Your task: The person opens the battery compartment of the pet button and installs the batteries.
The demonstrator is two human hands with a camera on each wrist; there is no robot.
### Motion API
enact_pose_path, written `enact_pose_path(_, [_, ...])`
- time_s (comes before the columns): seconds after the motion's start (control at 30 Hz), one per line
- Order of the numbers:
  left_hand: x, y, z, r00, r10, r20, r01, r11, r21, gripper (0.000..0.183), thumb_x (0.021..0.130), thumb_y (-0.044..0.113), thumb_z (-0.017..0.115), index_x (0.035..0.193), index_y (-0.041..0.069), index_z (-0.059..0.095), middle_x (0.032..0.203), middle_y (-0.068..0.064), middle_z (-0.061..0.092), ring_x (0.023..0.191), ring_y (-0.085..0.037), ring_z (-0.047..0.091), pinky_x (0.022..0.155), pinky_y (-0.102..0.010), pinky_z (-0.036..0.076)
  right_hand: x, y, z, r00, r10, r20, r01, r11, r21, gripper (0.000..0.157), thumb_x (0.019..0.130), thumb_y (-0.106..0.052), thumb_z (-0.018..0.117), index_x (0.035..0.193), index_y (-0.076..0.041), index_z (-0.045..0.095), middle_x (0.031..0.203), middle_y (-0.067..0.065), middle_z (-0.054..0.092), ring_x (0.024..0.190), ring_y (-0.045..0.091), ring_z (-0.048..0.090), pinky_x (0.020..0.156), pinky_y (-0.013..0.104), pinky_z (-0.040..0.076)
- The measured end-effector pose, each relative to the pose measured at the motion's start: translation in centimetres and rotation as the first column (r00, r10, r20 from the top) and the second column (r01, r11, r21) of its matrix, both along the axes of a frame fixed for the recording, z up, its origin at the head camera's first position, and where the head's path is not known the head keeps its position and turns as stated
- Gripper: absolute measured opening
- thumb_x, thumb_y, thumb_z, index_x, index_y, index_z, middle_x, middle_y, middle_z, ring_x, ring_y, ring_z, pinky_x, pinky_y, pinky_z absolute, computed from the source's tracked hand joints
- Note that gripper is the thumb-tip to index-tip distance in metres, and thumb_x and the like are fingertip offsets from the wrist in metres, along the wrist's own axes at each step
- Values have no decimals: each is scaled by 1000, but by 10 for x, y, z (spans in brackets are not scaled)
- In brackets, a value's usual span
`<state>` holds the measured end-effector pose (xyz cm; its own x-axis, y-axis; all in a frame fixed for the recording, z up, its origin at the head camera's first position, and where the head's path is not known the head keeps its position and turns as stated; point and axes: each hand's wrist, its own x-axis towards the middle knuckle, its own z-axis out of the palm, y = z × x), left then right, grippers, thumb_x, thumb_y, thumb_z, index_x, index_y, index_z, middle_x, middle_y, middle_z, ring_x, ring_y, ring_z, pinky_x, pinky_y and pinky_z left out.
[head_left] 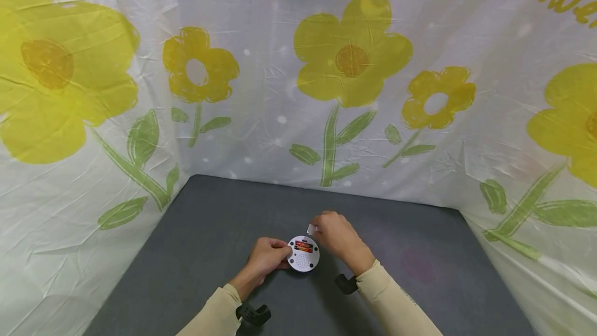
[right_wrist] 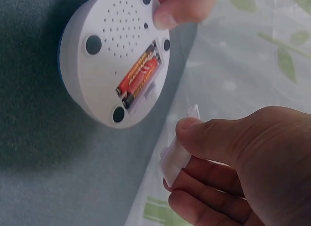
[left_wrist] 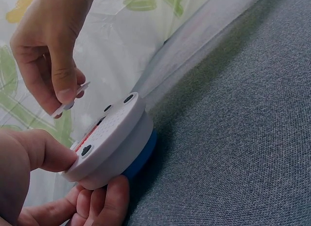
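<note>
A round white device (head_left: 303, 264) with a blue lower part lies with its underside facing up, showing speaker holes and dark round feet. Two red-and-black batteries (right_wrist: 140, 75) lie side by side in its uncovered battery compartment. My left hand (head_left: 268, 254) grips the device at its left edge, thumb on the underside and fingers beneath the rim. Off the far right edge, my right hand (head_left: 339, 236) pinches a small white battery cover (right_wrist: 177, 158) between thumb and fingers. The left wrist view shows this cover held a little above the device, apart from it.
A dark grey cloth-like tabletop (head_left: 224, 211) lies under both hands. White curtains (head_left: 266, 134) printed with yellow flowers stand behind it and along both sides. Dark wrist devices (head_left: 346, 284) are strapped at both sleeves.
</note>
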<state>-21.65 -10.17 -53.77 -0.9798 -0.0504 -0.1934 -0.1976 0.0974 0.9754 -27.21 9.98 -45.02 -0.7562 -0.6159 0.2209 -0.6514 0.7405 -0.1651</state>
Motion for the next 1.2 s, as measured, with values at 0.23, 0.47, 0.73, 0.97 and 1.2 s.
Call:
enact_pose_path(0.23, [0,0,-2,1000,3,0,-3,1000,-3,24,90,6,71,108,-9,76,99,-16,77,81,-21,78,72,-36,69,5,-9,-3,1000,-5,24,5,1000,15,6,93,-6,82,99,-9,82,92,6,74,85,25,73,68,41,60])
enact_pose_path(0.47, [0,0,-3,1000,10,-7,-10,1000,1,24,88,6,70,106,-9,76,97,-14,77,80,-20,77,70,-35,69,7,-16,-8,999,15,41,-17,999,40,14,92,-5,82,106,-6,84,102,11,78,92,28,76,73,40,64])
enact_pose_path(0.73, [1,0,-2,1000,11,-9,-11,1000,2,23,89,6,70,106,-8,76,98,-15,77,81,-21,78,71,-36,69,8,-18,-14,998,50,36,-51,998,45,15,91,-12,87,106,-7,85,102,9,79,92,25,76,75,39,64])
enact_pose_path(0.97, [0,1,-3,1000,11,-19,-11,1000,-2,22,89,6,71,105,-8,76,97,-14,77,82,-21,78,71,-35,68,11,-21,-16,998,40,41,-42,997,58,19,91,-15,89,107,-8,85,104,8,79,90,23,75,71,36,63])
enact_pose_path(1.2, [0,0,-3,1000,15,-15,-15,1000,-10,21,90,7,71,104,-6,76,97,-13,76,80,-20,77,69,-34,68,12,-22,-18,999,42,15,-43,997,63,15,89,-11,88,104,-10,85,99,6,78,86,21,74,67,33,61])
